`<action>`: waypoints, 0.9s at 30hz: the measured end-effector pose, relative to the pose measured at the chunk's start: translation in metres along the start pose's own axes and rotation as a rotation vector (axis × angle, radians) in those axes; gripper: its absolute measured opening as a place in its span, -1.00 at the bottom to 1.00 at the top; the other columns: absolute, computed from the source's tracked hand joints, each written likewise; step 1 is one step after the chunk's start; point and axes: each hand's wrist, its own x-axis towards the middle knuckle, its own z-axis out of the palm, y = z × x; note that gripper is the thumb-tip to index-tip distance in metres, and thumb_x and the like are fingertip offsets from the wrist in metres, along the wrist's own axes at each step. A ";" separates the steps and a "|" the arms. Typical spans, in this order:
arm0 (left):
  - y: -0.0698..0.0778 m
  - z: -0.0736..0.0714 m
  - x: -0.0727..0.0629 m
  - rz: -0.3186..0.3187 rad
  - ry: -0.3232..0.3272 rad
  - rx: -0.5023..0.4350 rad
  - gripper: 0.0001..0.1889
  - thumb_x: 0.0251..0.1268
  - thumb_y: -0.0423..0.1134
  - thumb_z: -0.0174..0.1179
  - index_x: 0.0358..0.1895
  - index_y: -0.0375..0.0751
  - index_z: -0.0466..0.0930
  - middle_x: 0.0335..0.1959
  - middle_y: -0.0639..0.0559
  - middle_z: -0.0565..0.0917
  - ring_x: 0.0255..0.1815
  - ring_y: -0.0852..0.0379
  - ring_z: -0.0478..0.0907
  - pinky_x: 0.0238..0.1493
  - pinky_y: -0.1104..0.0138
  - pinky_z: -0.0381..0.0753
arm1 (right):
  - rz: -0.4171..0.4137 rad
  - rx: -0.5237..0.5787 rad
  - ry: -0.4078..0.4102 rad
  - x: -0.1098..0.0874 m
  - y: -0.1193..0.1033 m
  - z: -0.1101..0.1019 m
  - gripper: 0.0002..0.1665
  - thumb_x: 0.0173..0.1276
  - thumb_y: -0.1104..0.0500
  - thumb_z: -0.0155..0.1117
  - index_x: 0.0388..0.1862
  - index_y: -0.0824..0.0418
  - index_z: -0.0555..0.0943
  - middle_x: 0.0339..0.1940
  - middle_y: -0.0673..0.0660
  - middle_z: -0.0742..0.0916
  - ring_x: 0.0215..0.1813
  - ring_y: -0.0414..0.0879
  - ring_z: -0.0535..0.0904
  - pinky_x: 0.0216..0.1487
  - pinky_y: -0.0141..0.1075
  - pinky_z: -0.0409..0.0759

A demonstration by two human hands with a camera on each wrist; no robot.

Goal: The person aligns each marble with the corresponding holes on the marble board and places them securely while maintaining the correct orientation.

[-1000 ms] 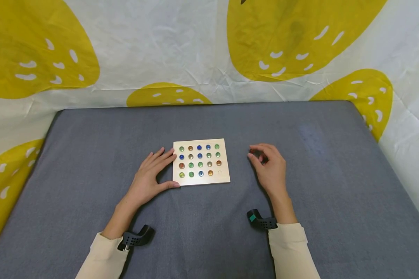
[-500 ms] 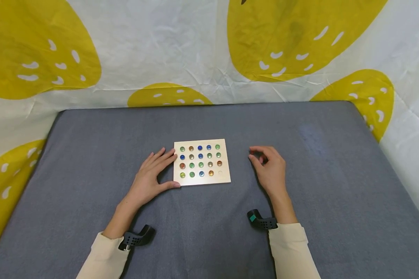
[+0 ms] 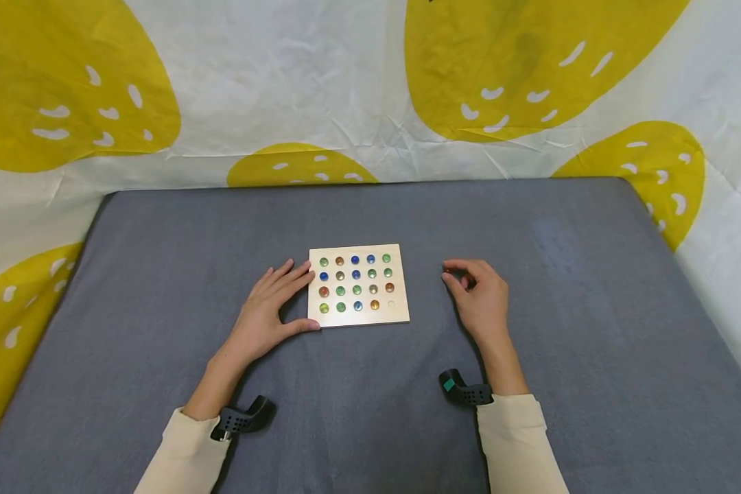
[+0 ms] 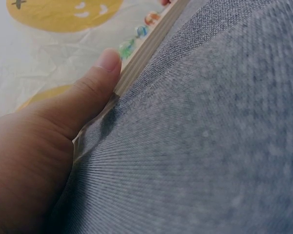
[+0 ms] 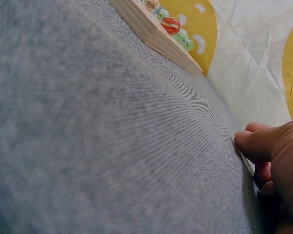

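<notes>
A light wooden board [image 3: 359, 324] lies flat on the grey cloth, with rows of coloured glass marbles [image 3: 355, 260] in its hollows. One hollow at the near right corner is bare. My left hand [image 3: 265, 309] rests beside the board, fingers spread and mostly straight against its left edge, with the thumb [image 4: 95, 83] at the near left corner. Apart from the board, to its right, my right hand [image 3: 483, 298] is low over the cloth. Its fingers curl, with thumb [image 5: 254, 144] and index close together; I cannot tell whether something small is between them.
Grey cloth [image 3: 370, 412] covers the table. Behind it hangs a white curtain [image 3: 296, 75] with large yellow shapes. Both wrists carry black camera mounts, the left mount [image 3: 243, 416] and the right mount [image 3: 464, 389], close above the cloth.
Both hands and the board keep their places relative to each other. The head view has shifted very slightly. A dark reddish spot at the right fingertips shows less clearly now.
</notes>
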 end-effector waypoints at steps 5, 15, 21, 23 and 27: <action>-0.001 0.000 0.000 -0.004 -0.004 0.004 -0.08 -0.10 0.06 0.48 0.41 -0.12 0.33 0.42 -0.03 0.30 0.48 -0.11 0.04 0.47 0.03 -0.15 | 0.005 -0.005 -0.001 0.000 -0.001 -0.001 -0.83 0.17 0.30 0.45 -0.22 0.21 0.75 -0.51 0.10 0.57 -0.50 -0.12 0.38 -0.48 -0.36 0.24; 0.000 -0.001 0.001 -0.001 -0.002 -0.002 -0.08 -0.11 0.05 0.49 0.41 -0.14 0.32 0.42 -0.03 0.30 0.48 -0.10 0.04 0.47 0.01 -0.14 | 0.024 0.008 -0.001 0.001 0.001 -0.001 -0.84 0.16 0.29 0.46 -0.24 0.22 0.75 -0.50 0.10 0.57 -0.49 -0.13 0.38 -0.48 -0.37 0.24; 0.001 -0.002 0.001 0.000 -0.001 -0.003 -0.08 -0.12 0.04 0.49 0.40 -0.15 0.33 0.42 -0.04 0.30 0.48 -0.11 0.04 0.47 0.02 -0.15 | 0.033 0.005 -0.003 0.001 0.001 -0.001 -0.84 0.17 0.29 0.46 -0.24 0.21 0.75 -0.49 0.09 0.58 -0.50 -0.14 0.38 -0.49 -0.37 0.25; 0.001 -0.002 0.001 0.000 -0.001 -0.003 -0.08 -0.12 0.04 0.49 0.40 -0.15 0.33 0.42 -0.04 0.31 0.48 -0.11 0.04 0.47 0.01 -0.14 | 0.036 0.001 -0.003 0.001 0.001 -0.001 -0.84 0.17 0.29 0.46 -0.24 0.20 0.76 -0.50 0.09 0.57 -0.50 -0.14 0.38 -0.49 -0.37 0.25; 0.002 -0.002 0.001 0.000 -0.002 -0.002 -0.08 -0.12 0.05 0.49 0.40 -0.15 0.33 0.42 -0.05 0.30 0.48 -0.11 0.04 0.46 0.01 -0.14 | 0.039 -0.005 -0.003 0.001 0.002 -0.001 -0.85 0.17 0.29 0.45 -0.24 0.20 0.76 -0.52 0.09 0.56 -0.50 -0.14 0.38 -0.48 -0.36 0.25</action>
